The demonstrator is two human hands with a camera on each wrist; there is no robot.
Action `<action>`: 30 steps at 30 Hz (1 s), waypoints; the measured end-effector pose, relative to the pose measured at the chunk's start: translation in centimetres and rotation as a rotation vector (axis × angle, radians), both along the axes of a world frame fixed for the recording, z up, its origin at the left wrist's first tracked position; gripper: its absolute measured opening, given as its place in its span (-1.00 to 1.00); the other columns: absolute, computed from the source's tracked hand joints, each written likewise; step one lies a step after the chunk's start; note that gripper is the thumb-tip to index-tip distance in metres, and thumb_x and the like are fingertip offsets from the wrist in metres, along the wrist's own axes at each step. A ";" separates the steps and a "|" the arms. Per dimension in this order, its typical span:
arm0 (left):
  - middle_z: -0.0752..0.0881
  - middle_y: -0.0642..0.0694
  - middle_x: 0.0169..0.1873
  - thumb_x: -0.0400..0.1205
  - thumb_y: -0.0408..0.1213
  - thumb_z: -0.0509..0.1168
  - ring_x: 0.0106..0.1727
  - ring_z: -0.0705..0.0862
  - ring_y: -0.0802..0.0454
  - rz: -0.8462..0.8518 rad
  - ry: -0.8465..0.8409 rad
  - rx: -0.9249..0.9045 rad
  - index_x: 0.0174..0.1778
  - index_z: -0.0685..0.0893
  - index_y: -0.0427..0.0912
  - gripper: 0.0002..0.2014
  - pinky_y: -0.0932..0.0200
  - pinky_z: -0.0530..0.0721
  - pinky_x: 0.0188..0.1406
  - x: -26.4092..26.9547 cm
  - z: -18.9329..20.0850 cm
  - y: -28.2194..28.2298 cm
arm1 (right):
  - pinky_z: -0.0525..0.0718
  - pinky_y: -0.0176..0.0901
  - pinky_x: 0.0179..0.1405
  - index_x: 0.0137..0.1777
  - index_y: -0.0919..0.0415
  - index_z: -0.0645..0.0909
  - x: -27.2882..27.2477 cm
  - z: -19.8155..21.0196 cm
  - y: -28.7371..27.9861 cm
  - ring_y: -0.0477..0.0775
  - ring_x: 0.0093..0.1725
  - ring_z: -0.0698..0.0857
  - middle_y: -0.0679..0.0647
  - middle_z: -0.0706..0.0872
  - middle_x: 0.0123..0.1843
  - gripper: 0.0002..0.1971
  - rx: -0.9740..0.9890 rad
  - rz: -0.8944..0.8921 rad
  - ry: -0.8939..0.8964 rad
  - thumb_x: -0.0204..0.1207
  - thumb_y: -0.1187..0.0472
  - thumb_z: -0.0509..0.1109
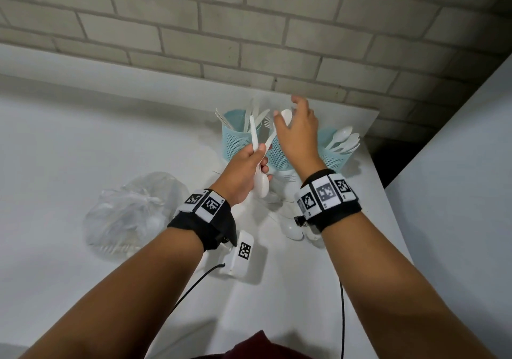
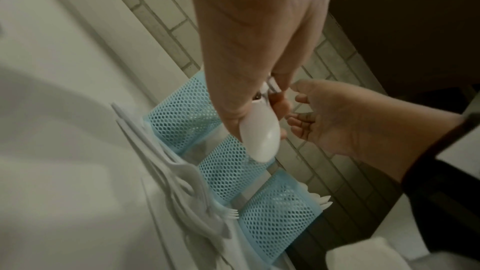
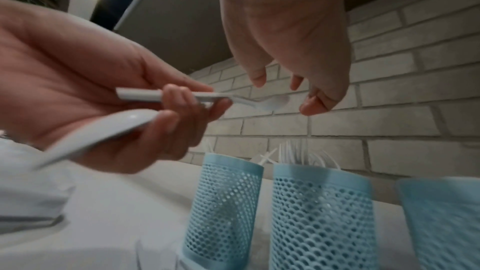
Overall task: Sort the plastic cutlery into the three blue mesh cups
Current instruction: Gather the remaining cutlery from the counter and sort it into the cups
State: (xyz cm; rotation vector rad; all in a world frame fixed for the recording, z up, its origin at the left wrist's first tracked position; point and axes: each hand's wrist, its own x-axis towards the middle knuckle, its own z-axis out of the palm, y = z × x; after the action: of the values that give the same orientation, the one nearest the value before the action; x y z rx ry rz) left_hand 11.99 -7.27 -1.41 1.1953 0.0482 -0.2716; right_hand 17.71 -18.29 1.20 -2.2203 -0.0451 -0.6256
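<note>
Three blue mesh cups stand in a row by the brick wall: the left cup (image 1: 238,139) holds knives, the middle cup (image 1: 278,154) forks, the right cup (image 1: 333,152) spoons. My left hand (image 1: 248,166) grips a small bundle of white cutlery: a knife (image 1: 253,134) pointing up, a spoon (image 1: 286,116) with its bowl raised, and another spoon (image 1: 261,188) with its bowl hanging below the fist. My right hand (image 1: 297,116) hovers over the middle cup with fingers spread. Its fingertips (image 3: 311,106) are right beside the raised spoon bowl (image 3: 274,102), holding nothing.
Loose white spoons (image 1: 292,229) lie on the white table in front of the cups, under my right wrist. A knotted clear plastic bag (image 1: 133,214) of cutlery sits at the left. The table's right edge (image 1: 388,197) runs close to the right cup.
</note>
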 end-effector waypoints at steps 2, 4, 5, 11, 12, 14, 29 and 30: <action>0.41 -0.04 -0.38 0.74 -0.21 0.10 -0.40 0.42 0.12 -0.010 -0.013 0.002 0.22 0.51 -0.20 -0.78 0.17 0.61 -0.27 -0.1 0.1 -0.2 | 0.59 -0.10 0.07 0.50 0.20 0.26 -0.5 0.0 0.1 0.17 0.15 0.58 0.20 0.61 0.16 -0.46 0.107 0.041 0.109 0.58 0.12 0.34; 0.41 -0.05 -0.37 0.75 -0.22 0.09 -0.39 0.42 0.11 -0.027 -0.017 -0.014 0.19 0.52 -0.18 -0.81 0.18 0.61 -0.28 -0.3 0.0 -0.5 | 0.59 -0.30 -0.24 0.47 0.21 0.25 -0.9 0.3 0.1 0.08 -0.03 0.64 0.15 0.64 0.06 -0.47 0.283 0.091 0.228 0.56 0.22 0.36; 0.42 -0.06 -0.37 0.75 -0.23 0.08 -0.39 0.43 0.10 -0.030 -0.016 -0.026 0.17 0.53 -0.19 -0.81 0.18 0.60 -0.27 -0.5 0.0 -0.6 | 0.56 -0.35 -0.34 0.40 0.22 0.31 -1.1 0.4 0.0 0.06 -0.12 0.66 0.16 0.68 -0.02 -0.55 0.379 0.108 0.253 0.56 0.27 0.34; 0.64 -0.09 -0.15 0.71 -0.51 0.07 -0.05 0.65 0.06 0.088 -0.100 -0.063 0.19 0.57 -0.26 -0.76 0.19 0.60 0.13 -0.6 0.0 -0.7 | 0.58 -0.24 -0.53 0.13 0.23 0.38 -2.6 0.9 -1.1 -0.02 -0.52 0.54 0.08 0.51 -0.42 -0.88 0.938 0.003 0.276 0.68 0.32 0.05; 0.68 -0.08 -0.11 0.69 -0.54 0.10 0.02 0.68 0.05 0.100 -0.137 -0.053 0.14 0.59 -0.21 -0.76 0.17 0.59 0.19 -0.6 0.0 -0.7 | 0.53 -0.28 -0.59 0.15 0.23 0.37 -2.8 0.8 -1.4 -0.04 -0.55 0.48 0.07 0.48 -0.43 -0.87 0.928 -0.027 0.324 0.69 0.30 0.04; 0.73 -0.05 -0.08 0.65 -0.57 0.15 0.08 0.70 0.08 0.123 -0.224 0.000 0.03 0.63 -0.13 -0.74 0.20 0.60 0.21 -0.7 0.1 -0.7 | 0.39 -0.37 -0.68 0.16 0.24 0.37 -3.4 0.3 -2.0 -0.06 -0.56 0.37 0.07 0.43 -0.42 -0.85 0.863 -0.057 0.466 0.68 0.29 0.03; 0.60 0.01 -0.10 0.41 -0.71 0.36 -0.01 0.67 0.22 -0.140 -0.707 0.371 -0.07 0.75 -0.28 -0.70 0.39 0.62 0.14 -1.8 0.2 -3.6 | 0.73 -0.07 -0.34 0.21 0.47 0.46 -4.9 -1.5 -4.5 0.17 -0.21 0.70 0.32 0.66 -0.16 -0.76 1.319 0.107 0.668 0.66 0.45 0.02; 0.56 0.02 -0.08 0.40 -0.75 0.31 0.03 0.64 0.18 -0.102 -0.708 0.409 -0.08 0.74 -0.22 -0.63 0.40 0.58 0.21 -1.7 -0.1 -3.7 | 0.69 -0.09 -0.36 0.21 0.43 0.43 -4.6 -1.3 -4.9 0.13 -0.25 0.65 0.29 0.60 -0.18 -0.76 1.305 0.040 0.587 0.62 0.52 0.03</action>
State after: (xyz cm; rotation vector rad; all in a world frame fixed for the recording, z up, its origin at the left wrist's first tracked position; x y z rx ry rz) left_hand 10.34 -10.95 -1.46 1.6458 -0.6003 0.0916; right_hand 13.06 -23.17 -0.13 -1.0314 0.4814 0.0981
